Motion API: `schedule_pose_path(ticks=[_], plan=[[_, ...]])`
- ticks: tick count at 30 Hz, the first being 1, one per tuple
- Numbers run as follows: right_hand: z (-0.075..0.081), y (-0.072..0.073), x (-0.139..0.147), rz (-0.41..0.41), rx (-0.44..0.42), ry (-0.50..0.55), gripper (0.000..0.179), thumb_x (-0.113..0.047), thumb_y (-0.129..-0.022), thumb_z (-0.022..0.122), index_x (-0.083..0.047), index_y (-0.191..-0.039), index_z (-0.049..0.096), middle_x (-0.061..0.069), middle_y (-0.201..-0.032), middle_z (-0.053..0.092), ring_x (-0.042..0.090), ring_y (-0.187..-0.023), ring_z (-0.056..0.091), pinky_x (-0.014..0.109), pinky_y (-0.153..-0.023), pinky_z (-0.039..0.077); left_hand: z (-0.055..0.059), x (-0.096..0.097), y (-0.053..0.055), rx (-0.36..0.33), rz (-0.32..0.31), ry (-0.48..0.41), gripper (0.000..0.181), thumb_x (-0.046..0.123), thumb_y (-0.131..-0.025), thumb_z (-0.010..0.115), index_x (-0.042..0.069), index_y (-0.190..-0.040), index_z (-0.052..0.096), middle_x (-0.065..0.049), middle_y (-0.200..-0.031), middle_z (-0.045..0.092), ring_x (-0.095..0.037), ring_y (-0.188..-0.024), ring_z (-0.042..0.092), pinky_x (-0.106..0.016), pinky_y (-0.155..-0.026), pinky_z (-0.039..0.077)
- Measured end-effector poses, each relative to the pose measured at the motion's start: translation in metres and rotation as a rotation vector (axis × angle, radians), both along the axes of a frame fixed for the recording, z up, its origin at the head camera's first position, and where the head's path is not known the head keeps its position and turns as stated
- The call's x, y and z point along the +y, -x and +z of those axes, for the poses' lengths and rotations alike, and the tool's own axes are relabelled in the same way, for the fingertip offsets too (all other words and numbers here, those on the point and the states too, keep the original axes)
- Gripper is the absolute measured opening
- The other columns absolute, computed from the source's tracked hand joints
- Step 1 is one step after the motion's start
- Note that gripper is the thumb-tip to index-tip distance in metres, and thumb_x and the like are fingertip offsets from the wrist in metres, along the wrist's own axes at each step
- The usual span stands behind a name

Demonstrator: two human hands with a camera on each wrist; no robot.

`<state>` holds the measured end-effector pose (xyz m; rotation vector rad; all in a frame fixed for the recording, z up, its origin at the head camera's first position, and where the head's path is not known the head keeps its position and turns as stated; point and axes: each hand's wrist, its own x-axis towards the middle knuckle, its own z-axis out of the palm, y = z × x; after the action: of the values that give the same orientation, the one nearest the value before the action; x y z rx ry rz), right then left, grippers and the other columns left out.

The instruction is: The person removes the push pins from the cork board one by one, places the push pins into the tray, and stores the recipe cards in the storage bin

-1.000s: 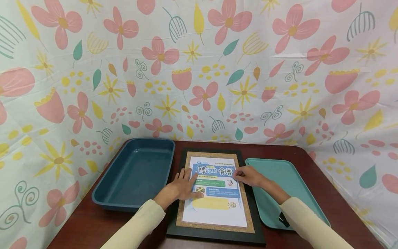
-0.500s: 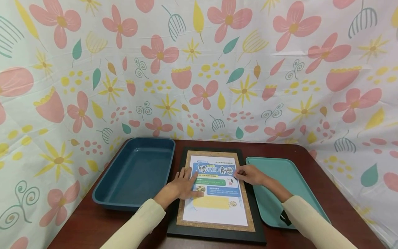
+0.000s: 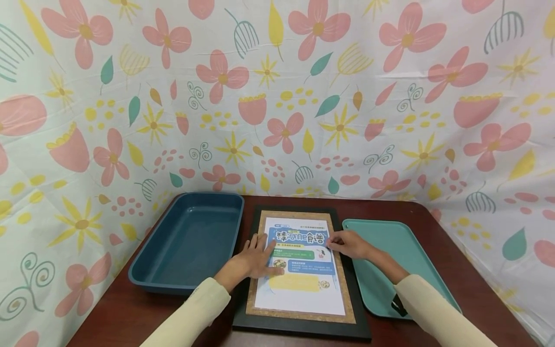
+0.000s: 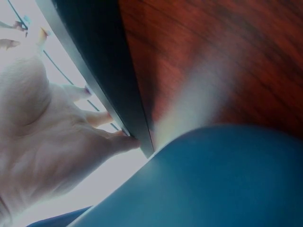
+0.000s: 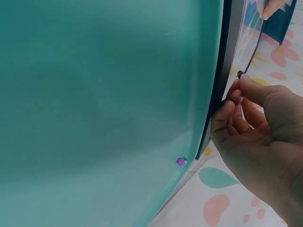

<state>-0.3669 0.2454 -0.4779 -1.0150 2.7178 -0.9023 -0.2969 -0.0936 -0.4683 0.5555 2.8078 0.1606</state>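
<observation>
One printed sheet [image 3: 303,268] lay on a cork board [image 3: 347,300]. The left hand [image 3: 255,260] rested on it, splayed, while the right hand [image 3: 350,245] pinched a small dark object [image 5: 240,74] at the sheet's right edge.

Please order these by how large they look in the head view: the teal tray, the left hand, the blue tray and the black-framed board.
1. Black-framed board
2. Blue tray and teal tray: too alike to rank; the right sleeve hides part of the teal one
3. Left hand
</observation>
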Motion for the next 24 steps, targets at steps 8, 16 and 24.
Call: schedule_pose_path(ticks=[8,16,24], plan=[[0.0003,0.0013,-0.0003,-0.029,0.008,0.007,0.015,-0.011,-0.105,0.062,-0.001,-0.104,0.074,0.003,-0.091,0.072,0.005,-0.073,0.058,0.025,-0.065,0.049,0.0,-0.0001,-0.0018,0.003,0.001,-0.019,0.097,0.072,-0.097,0.051,0.016,-0.168,0.018,-0.019,-0.173,0.007,-0.043,-0.158,0.004,-0.058,-0.125,0.016],[0.0026,0.0002,-0.0011,-0.065,0.017,0.028,0.014,-0.01,-0.104,0.064,0.001,-0.102,0.072,0.005,-0.092,0.072,0.014,-0.077,0.064,0.025,-0.067,0.052,-0.0006,0.0004,-0.0012,0.008,-0.005,-0.01,0.097,0.073,-0.098,0.05,0.015,-0.168,0.018,-0.019,-0.173,0.007,-0.044,-0.158,0.005,-0.058,-0.125,0.017],[0.0032,0.0027,0.0011,-0.105,0.056,0.045,0.012,-0.008,-0.103,0.065,0.001,-0.1,0.072,0.006,-0.091,0.072,0.018,-0.079,0.068,0.029,-0.07,0.055,-0.0002,0.0,-0.0014,0.008,-0.008,-0.011,0.096,0.072,-0.098,0.05,0.015,-0.168,0.018,-0.019,-0.173,0.007,-0.044,-0.158,0.005,-0.058,-0.125,0.017]])
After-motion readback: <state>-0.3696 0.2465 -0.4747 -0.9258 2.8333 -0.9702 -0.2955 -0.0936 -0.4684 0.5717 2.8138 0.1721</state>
